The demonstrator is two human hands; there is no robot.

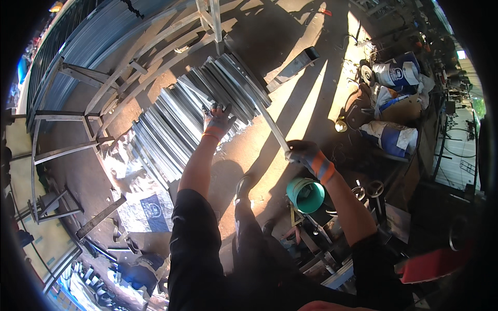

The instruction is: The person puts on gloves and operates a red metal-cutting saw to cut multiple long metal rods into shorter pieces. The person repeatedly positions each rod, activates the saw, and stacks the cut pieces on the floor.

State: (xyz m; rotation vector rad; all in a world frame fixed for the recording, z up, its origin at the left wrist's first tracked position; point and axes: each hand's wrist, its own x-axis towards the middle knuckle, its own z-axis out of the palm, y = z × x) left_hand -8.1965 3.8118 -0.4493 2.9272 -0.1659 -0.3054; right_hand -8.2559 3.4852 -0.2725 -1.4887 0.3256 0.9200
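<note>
A row of grey metal bars [171, 116] lies side by side in front of me. My left hand [218, 122], in a grey and orange glove, rests over the near side of the row with its fingers spread. At the right end of the row, a long metal bar [273, 127] slants out toward me. My right hand [306, 156], gloved in dark grey and orange, is closed around the near end of that bar. Its fingertips are partly in shadow.
A green bucket [306, 195] stands below my right hand. Welded metal frames [88, 114] rise at the left, near long stacked profiles [93, 49]. White and blue sacks [391, 137] lie at the right. Another metal piece [293, 67] rests on the floor beyond the bars.
</note>
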